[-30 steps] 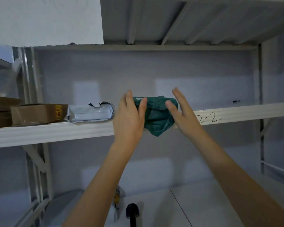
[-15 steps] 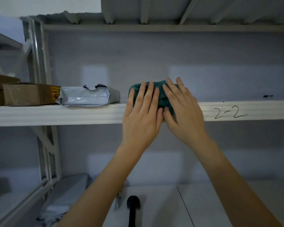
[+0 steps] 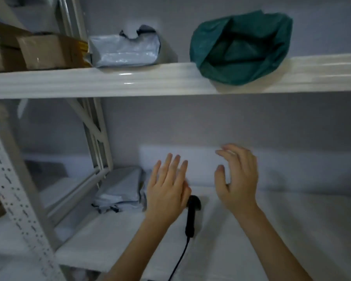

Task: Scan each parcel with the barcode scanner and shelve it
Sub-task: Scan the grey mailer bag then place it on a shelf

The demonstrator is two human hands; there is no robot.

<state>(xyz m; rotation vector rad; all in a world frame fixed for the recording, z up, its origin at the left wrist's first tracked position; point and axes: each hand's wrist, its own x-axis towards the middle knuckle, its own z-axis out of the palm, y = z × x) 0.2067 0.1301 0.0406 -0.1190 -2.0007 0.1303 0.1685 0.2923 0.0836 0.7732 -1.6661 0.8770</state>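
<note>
Below the upper shelf (image 3: pixel 130 82) bearing the green parcel (image 3: pixel 239 47): left hand (image 3: pixel 166 189) and right hand (image 3: pixel 238 179) spread, empty, above the barcode scanner (image 3: pixel 192 216).

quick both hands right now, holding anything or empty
left hand: open, empty, above the scanner
right hand: open, fingers curled, empty

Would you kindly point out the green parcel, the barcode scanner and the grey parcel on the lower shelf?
green parcel (image 3: pixel 241 47): head view, middle of its crumpled front.
barcode scanner (image 3: pixel 190 220): head view, on its black handle.
grey parcel (image 3: pixel 120 189): head view, top face of the bag.
</note>
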